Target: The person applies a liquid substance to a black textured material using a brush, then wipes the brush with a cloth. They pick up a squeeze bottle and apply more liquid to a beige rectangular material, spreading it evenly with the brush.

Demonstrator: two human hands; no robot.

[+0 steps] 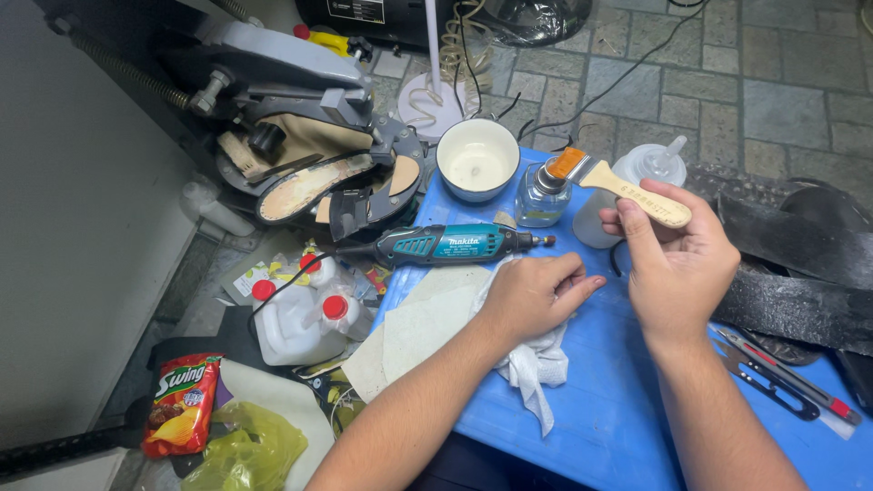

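Left hand (536, 295) rests half-curled on white cloth (536, 364); right hand (677, 259) grips brush (618, 185).

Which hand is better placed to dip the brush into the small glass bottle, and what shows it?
The right hand. It already grips the brush, whose bristles sit at the mouth of the glass bottle. The left hand rests flat on a white cloth.

The brush (607, 177) has a pale wooden handle and orange bristles. The bottle (543, 193) is clear glass, the cloth (536, 359) soft white, the surface (609, 400) matt blue plastic.
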